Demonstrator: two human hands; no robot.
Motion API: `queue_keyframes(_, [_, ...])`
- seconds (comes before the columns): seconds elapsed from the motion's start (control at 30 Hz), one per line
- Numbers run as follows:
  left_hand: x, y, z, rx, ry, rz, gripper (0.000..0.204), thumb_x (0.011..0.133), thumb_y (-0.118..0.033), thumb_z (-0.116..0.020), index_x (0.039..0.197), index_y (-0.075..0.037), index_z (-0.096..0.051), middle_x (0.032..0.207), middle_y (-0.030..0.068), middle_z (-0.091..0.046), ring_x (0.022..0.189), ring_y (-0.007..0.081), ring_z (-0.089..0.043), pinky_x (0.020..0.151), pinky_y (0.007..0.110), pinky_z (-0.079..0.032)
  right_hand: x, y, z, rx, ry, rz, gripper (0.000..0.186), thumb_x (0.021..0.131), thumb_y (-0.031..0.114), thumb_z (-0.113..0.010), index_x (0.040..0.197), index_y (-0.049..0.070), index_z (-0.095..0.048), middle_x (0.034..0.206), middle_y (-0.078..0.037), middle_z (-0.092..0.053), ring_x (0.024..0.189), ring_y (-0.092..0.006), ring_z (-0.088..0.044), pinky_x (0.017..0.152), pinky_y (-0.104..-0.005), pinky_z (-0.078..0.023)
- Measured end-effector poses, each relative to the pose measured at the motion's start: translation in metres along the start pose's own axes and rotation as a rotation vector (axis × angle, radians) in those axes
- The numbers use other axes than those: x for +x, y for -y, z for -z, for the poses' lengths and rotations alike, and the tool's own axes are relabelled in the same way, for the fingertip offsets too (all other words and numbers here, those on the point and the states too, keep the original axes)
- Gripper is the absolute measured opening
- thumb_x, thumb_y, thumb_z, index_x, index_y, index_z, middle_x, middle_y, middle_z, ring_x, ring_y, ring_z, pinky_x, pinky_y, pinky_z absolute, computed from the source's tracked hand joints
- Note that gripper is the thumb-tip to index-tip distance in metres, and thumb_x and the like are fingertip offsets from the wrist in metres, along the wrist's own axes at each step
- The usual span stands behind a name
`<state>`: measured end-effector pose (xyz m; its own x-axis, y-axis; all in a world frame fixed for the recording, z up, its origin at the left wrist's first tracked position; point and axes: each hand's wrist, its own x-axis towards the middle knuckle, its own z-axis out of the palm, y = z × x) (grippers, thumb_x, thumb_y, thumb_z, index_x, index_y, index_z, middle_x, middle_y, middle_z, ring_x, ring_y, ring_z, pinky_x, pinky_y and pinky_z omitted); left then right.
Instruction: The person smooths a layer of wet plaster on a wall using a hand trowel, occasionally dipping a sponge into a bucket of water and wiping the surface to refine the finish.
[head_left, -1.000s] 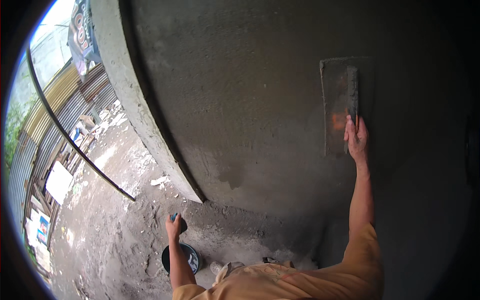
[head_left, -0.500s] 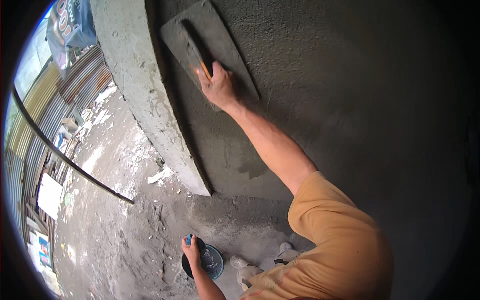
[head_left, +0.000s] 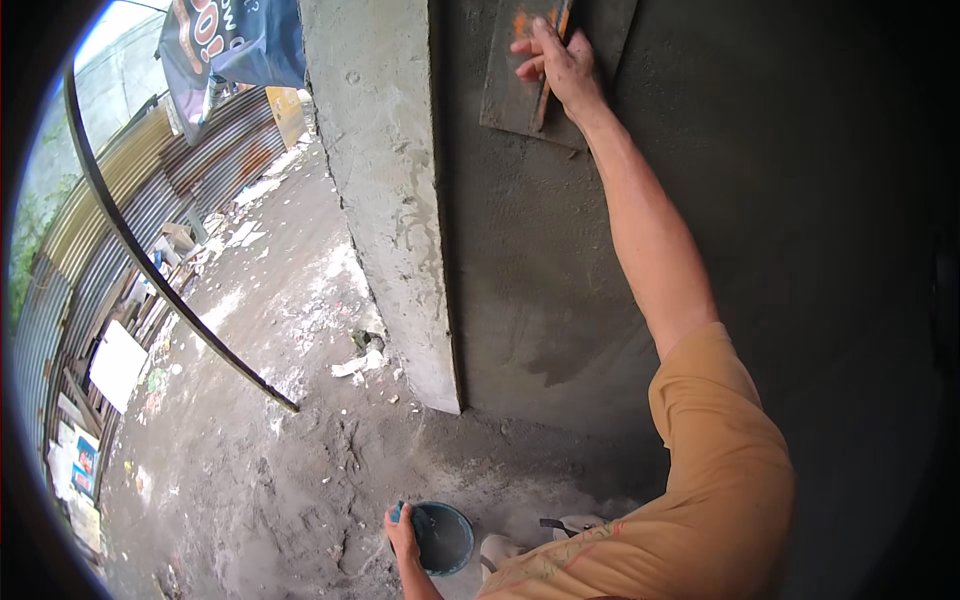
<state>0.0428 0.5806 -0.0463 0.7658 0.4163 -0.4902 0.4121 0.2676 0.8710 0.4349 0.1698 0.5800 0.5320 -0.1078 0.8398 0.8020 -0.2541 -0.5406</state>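
My right hand [head_left: 568,75] is at the top, its fingers loosely around the long handle of a flat rectangular plastering float [head_left: 510,105]. The float lies against a dark grey, freshly plastered wall [head_left: 560,300], beside the concrete column. Low down, my left hand [head_left: 402,538] is closed on a small blue handle [head_left: 397,511]. It is at the left rim of a round bucket [head_left: 468,530] with a teal edge. What the blue handle belongs to is not clear; a dark shape lies beside it over the bucket.
A pale concrete column [head_left: 385,200] stands left of the wall. Rough dirt ground [head_left: 260,480] with scattered debris spreads at left, crossed by a thin curved dark pole [head_left: 180,305]. Corrugated metal sheets [head_left: 150,190] and a hanging printed tarp [head_left: 255,45] stand beyond. My shoes are near the bucket.
The view has shifted, the column now further right in it. My right hand and float are higher and the float is turned more upright. My left hand stays by the bucket.
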Motion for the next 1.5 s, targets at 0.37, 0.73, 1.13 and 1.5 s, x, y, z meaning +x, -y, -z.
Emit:
queue_keyframes(0.37, [0.0,0.006,-0.051,0.094,0.146,0.05,0.027,0.086,-0.019,-0.077,0.101,-0.002,-0.062,0.081,-0.0001,-0.063,0.074,0.0089,-0.055,0.069,0.025,-0.046,-0.245,-0.16,-0.13,-0.366,-0.239,-0.072,0.029,0.099,0.025,-0.059,0.094,-0.001,-0.046,0.077,-0.018,-0.058,0.073,-0.0335,-0.061,0.068,-0.0433,-0.048])
queue_keyframes(0.73, [-0.081,0.037,0.047,-0.148,-0.074,0.088,0.029,0.087,-0.021,-0.075,0.107,-0.004,-0.061,0.09,0.0038,-0.063,0.079,0.015,-0.061,0.074,0.029,-0.05,0.091,-0.034,-0.084,-0.37,-0.277,0.154,0.035,0.09,0.024,-0.063,0.08,-0.008,-0.057,0.068,-0.025,-0.063,0.06,-0.034,-0.065,0.055,-0.0455,-0.05])
queue_keyframes(1.13, [-0.039,-0.026,-0.024,-0.292,0.029,0.233,0.039,0.085,-0.032,-0.076,0.113,-0.016,-0.054,0.097,0.0056,-0.065,0.081,0.0255,-0.067,0.061,0.046,-0.053,-0.127,-0.115,-0.131,-0.357,-0.351,0.077,0.025,0.095,0.016,-0.059,0.088,-0.002,-0.044,0.067,-0.022,-0.051,0.062,-0.0451,-0.052,0.059,-0.0461,-0.043])
queue_keyframes(1.5, [-0.029,0.034,-0.006,-0.358,0.151,0.141,0.036,0.089,-0.023,-0.069,0.119,-0.007,-0.058,0.101,0.007,-0.065,0.09,0.0245,-0.065,0.073,0.041,-0.054,-0.068,-0.12,-0.084,-0.438,-0.297,0.102,0.026,0.101,0.016,-0.055,0.089,-0.002,-0.042,0.065,-0.013,-0.06,0.057,-0.0237,-0.067,0.053,-0.0367,-0.052])
